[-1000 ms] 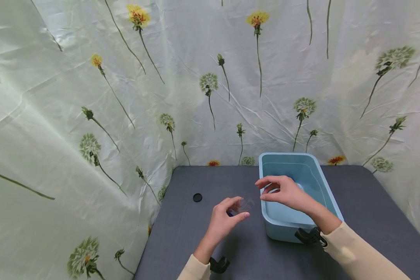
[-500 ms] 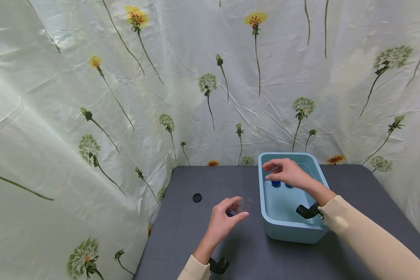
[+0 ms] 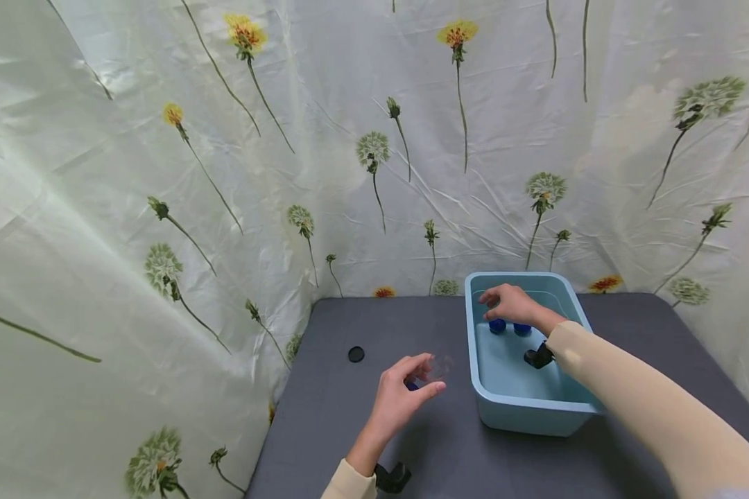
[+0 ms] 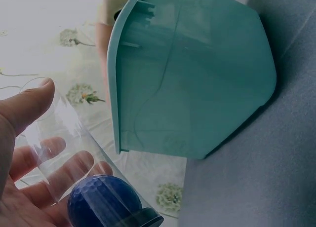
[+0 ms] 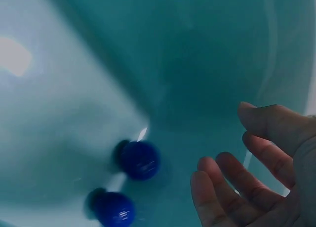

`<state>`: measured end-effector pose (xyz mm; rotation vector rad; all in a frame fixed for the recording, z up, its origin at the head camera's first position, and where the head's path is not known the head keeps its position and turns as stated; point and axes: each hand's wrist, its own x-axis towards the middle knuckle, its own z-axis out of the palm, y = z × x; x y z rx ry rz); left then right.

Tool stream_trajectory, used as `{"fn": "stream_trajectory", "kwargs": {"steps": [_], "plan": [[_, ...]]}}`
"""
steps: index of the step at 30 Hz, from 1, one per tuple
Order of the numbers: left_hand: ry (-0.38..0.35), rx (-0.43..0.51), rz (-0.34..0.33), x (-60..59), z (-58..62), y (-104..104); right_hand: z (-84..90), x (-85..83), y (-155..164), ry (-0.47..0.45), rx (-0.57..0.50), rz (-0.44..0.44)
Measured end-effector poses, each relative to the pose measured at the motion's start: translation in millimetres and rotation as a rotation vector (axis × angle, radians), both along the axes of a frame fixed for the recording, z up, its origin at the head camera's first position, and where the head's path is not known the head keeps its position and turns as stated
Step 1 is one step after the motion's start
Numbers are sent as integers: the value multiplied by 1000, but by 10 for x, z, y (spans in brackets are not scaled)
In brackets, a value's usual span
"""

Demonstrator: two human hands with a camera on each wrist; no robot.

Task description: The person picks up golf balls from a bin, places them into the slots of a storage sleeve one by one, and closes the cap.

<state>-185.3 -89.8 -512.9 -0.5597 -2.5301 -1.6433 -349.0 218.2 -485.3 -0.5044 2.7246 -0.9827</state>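
My left hand holds a clear plastic tube between thumb and fingers, tilted, above the table left of the bin. Inside the tube's lower end, by a dark cap, sits a dimpled blue golf ball. Over the light blue bin my right hand reaches in with fingers loosely bent and nothing between them. Two blue balls lie on the bin's floor near its far end, below and beside the right fingertips in the right wrist view.
A round black cap lies on the dark grey table, left of the left hand. Behind the table hangs a pale curtain printed with dandelions. The bin's raised walls surround the right hand.
My right hand has moved from above the bin's near left rim to farther inside it, uncovering the blue balls in the head view. The left hand stays in place, still holding the tube.
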Motion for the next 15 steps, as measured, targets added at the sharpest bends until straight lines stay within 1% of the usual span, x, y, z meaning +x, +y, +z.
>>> {"fn": "stream_trajectory", "kwargs": {"steps": [3,6,11,15], "plan": [[-8,9,2,-1,4,-23,-124,-76,49,-22,27,16],[-18,15,6,-12,8,-43,-241,-124,86,-39,76,34],[-8,-2,24,-26,-4,-62,-366,-174,121,-63,157,70],[-13,2,25,-31,-29,-75,-436,-191,125,-31,189,72]]}}
